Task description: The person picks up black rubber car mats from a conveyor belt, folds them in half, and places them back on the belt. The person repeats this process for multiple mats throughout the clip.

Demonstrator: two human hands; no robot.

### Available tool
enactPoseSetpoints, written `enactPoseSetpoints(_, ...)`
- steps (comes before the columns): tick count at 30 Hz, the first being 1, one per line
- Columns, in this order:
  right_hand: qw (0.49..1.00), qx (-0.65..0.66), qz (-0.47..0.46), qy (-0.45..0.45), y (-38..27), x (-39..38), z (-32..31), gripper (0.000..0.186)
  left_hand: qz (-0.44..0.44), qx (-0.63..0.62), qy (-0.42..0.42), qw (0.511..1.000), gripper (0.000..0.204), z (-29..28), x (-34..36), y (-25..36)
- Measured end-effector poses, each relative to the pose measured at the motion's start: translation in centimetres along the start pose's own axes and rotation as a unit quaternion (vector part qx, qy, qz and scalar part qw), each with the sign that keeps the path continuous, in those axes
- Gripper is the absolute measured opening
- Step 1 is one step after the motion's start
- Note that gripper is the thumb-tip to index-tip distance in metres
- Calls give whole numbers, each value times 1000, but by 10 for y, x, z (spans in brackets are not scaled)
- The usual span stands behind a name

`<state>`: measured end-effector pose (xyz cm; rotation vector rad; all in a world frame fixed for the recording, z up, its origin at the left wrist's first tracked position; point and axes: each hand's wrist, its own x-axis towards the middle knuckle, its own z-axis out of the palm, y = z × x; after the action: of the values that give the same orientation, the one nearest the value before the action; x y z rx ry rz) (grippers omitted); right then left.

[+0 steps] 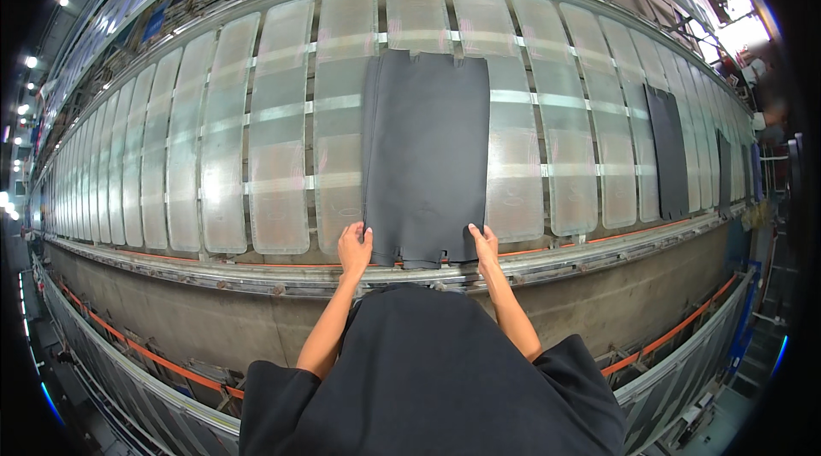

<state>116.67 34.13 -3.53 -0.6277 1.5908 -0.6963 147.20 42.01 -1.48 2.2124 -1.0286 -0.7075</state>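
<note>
A dark grey cut fabric panel with small notches at both short ends lies over the translucent plates in front of me. Another dark layer shows along its left edge, so there seem to be at least two. My left hand grips the near left edge, thumb on top and fingers partly hidden. Opposite it, my right hand pinches the near right edge, its thumb on the upper face and its other fingers mostly out of sight underneath.
Long rows of rounded translucent plates run left and right on a metal-railed table. Further right, another dark panel lies across the plates. A metal rail with an orange strip borders the near side. Behind me runs a second railed table.
</note>
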Motion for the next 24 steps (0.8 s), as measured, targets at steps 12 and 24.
enactPoseSetpoints(12, 995, -39, -38, -78, -3, 31, -1, 35, 135, 133, 37, 981, 44, 32, 69, 40)
enactPoseSetpoints(24, 993, -58, -64, -86, -9, 25, -1, 37, -43, 121, -91, 988, 36, 36, 99, 33)
